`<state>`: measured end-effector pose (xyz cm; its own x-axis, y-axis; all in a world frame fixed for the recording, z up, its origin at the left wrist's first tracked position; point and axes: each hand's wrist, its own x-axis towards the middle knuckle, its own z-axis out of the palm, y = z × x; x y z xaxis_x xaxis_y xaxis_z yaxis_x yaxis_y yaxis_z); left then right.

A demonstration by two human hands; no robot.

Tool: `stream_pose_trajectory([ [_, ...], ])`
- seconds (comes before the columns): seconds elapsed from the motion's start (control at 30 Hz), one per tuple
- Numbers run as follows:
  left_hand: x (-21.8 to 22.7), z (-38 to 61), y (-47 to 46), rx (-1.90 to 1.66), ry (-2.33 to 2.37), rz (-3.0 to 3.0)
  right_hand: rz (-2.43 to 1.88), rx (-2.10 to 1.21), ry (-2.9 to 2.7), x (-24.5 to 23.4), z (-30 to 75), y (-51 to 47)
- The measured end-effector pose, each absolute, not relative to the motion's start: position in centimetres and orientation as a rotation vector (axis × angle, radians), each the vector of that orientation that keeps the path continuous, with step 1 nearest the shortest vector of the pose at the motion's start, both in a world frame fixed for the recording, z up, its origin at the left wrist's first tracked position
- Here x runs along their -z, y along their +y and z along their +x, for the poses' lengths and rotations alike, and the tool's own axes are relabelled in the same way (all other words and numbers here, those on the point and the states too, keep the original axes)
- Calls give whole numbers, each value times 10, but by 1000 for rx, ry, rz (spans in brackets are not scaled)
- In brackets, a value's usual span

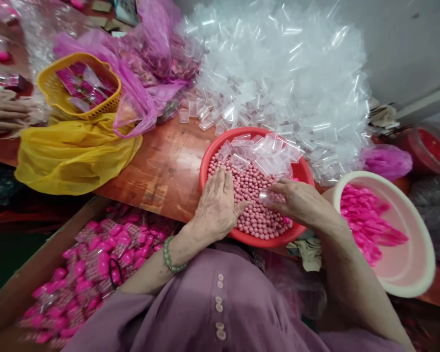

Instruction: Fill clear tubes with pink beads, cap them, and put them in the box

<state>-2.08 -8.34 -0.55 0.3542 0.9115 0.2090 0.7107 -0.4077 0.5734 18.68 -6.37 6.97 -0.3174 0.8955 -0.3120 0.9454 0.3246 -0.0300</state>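
Observation:
Pink beads [251, 188] fill much of a red basin [308, 172] in front of me. My left hand [220, 203] lies over the left side of the beads, its fingers stretched out and the thumb spread. At the right of the basin, my right hand [297, 199] grips a small clear plastic container [264, 196] just above the beads. Its fingertips are partly hidden. Several more clear containers [266, 154] are heaped on the beads at the basin's far side. A bit of bright pink [286, 220] shows below my right hand.
A large pile of clear containers [278, 63] covers the table [165, 166] behind the basin. A white tub [423, 244] of pink pieces stands right. A yellow basket [55, 93] and yellow bag [77, 156] lie left. Below is a box of filled containers [102, 264]. Another person's hand [5, 115] shows far left.

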Motion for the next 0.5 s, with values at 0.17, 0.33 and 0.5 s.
stream_pose_trajectory([
  [0.17, 1, -3, -80, -414, 1509, 2314, 1594, 351, 2264, -59, 171, -60],
  [0.33, 3, 4, -70, -354, 1500, 2342, 1752, 399, 2347, -36, 149, -56],
  [0.5, 4, 2, -60, -435, 1409, 2284, 2004, 737, 2469, -18, 153, -56],
])
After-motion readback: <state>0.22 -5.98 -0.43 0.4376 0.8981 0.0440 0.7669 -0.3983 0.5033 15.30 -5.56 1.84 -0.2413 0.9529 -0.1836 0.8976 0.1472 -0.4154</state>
